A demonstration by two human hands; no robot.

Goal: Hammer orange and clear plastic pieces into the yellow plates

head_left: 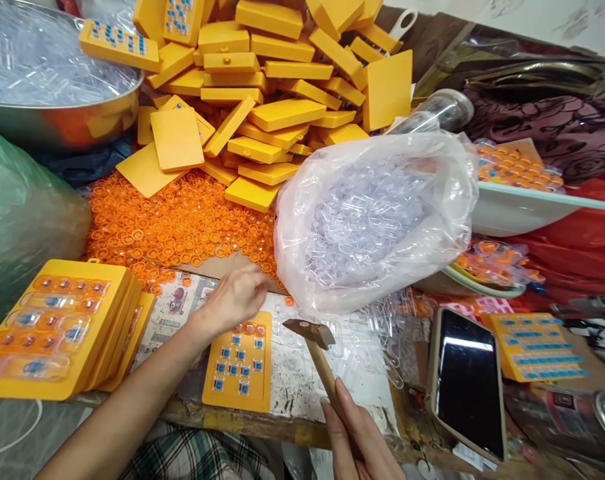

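Head feed, my end: right hand [359,433] pinches the wooden handle of a small metal-headed hammer [323,367] between thumb and fingers. Left hand [237,297] is curled just past the far end of a flat yellow rectangular plastic case [235,399], near a heap of small orange plastic rings [182,227]; can't tell if I've got anything between its fingertips. Case lies flat near the front edge of the worn wooden counter [302,435], small blue-and-clear pieces [245,371] on its face.

Risks, my read: a swing drifting left could catch the left hand, since it's near the hammer head. An off-centre blow could crack or pop the pieces. Case is close to the front edge, so a forearm drag could tip it off. A wide swing right could clip the black-screened phone [467,387].

Pointing: hammer handle's long axis slants from the front edge toward back-left; head lies across it, tapered end left. Case's long axis runs front to back, short end facing the front edge.
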